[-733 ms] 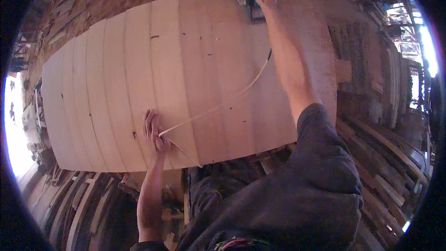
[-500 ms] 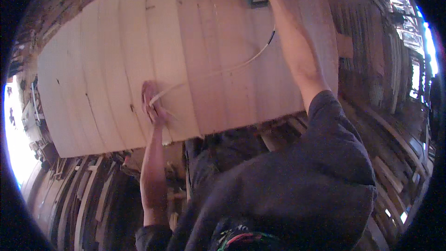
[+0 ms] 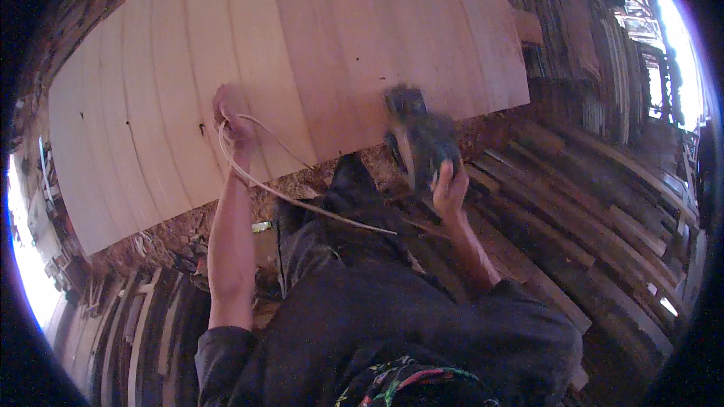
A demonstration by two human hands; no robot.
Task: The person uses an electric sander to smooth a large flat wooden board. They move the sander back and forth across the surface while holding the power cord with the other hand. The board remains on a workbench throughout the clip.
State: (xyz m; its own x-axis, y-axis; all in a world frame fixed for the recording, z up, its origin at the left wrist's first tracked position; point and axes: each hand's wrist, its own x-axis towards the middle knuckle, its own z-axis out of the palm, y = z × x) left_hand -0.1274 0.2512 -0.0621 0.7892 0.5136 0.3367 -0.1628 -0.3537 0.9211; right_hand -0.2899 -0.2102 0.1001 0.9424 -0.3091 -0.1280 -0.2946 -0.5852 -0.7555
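"What takes up most room?"

"The panel [image 3: 249, 53], across the upper left and upper centre. It is pale and striped with board joints, creamier at left, pinker at right."

"Around it?"

"Planks [image 3: 588, 215] lie in rows at the right and lower right."

"And the tool [image 3: 434, 139]?"

"Right of centre, at the panel's lower edge: the front end over the wood, the rear past it. It is dark, bulky and blurred; whether it touches the panel, one cannot tell."

"Who has it?"

"The person's right hand [image 3: 450, 185], fingers wrapped about its rear."

"The left hand [image 3: 232, 122]?"

"Left of centre, over the panel, fingers close together, with the cord [image 3: 302, 204] held in them. Blur hides how tightly."

"How does the cord look?"

"Thin and whitish. It bends at that hand; one length runs to the panel's lower edge, the other slants toward the lower centre."

"Anything smaller?"

"Dark marks [image 3: 202, 130] dot the panel."
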